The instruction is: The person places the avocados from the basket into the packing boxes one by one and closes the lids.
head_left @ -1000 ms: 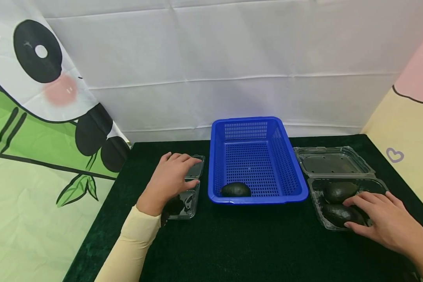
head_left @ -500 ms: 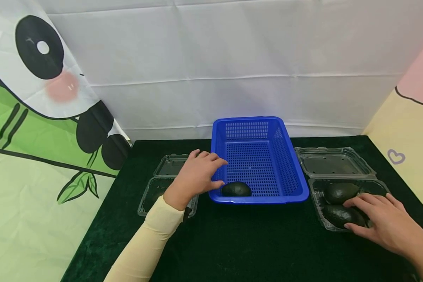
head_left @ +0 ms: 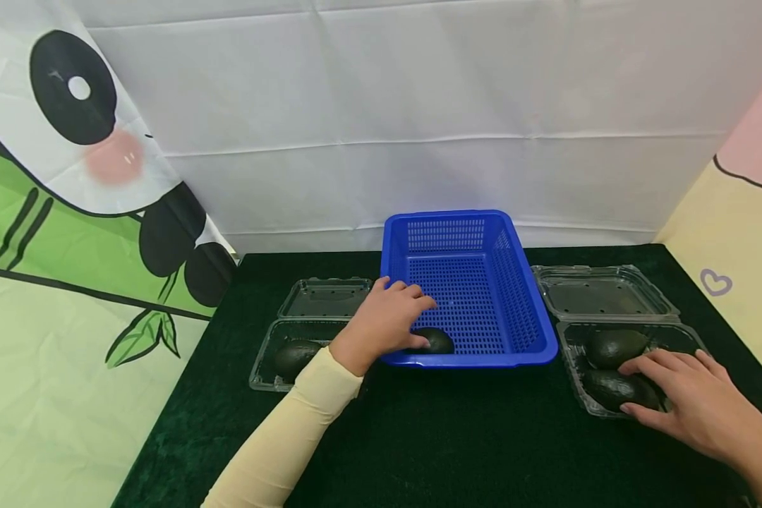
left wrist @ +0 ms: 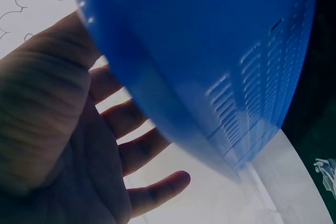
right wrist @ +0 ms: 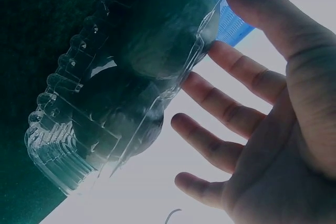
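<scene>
Left hand: the left hand reaches over the near left corner of the blue basket, fingers loosely spread and gripping nothing; the thumb lies by the basket avocado, contact unclear.
Basket avocado: dark, lying inside against the near wall, partly behind the thumb.
Right hand: the right hand is at the right container, fingers apart and relaxed, with no grip formed; whether the fingertips touch fruit, I can't quite tell.
Right container: clear plastic, lid folded back; the far avocado and the near avocado lie side by side within.
Left container: the left container, likewise hinged back, holds a dark avocado partly behind the pale yellow sleeve.
Desk: the desk wears dark green cloth, before a creased white backdrop.
</scene>
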`<state>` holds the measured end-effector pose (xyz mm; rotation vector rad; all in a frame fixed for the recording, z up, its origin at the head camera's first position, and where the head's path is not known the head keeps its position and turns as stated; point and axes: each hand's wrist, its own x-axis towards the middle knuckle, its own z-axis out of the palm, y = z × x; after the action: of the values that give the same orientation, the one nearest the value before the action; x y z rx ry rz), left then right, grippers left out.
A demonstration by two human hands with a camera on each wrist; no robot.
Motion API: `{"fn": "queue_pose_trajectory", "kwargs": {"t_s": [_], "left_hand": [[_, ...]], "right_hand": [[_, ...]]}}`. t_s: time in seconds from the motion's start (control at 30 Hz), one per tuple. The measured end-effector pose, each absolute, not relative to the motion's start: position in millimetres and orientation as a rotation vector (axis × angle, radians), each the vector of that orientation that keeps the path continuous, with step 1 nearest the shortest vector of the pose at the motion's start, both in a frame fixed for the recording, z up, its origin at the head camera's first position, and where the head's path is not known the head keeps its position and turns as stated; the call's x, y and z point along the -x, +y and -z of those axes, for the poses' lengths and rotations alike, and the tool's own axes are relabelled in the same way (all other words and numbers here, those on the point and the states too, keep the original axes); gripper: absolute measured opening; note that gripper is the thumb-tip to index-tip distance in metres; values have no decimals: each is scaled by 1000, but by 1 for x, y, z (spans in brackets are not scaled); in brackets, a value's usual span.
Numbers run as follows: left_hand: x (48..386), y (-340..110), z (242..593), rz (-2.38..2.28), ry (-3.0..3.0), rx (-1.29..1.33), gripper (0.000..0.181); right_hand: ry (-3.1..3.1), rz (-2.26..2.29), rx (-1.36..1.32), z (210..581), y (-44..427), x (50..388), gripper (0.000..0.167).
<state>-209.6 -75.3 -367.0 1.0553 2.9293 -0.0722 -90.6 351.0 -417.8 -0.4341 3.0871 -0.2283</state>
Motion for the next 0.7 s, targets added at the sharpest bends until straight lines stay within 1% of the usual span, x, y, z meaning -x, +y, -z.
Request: {"fn": "queue_pose_trajectory", "kwargs": {"t_s": [0.17,0.7], "left_hand": [[210,-69,371,85,2900,-1085,62],[211,-62,377,97,2857,-1151,54]], "right_hand": [[3092,215,428,417,351,90,54],[3087,233,426,419,352,91,54]]}}
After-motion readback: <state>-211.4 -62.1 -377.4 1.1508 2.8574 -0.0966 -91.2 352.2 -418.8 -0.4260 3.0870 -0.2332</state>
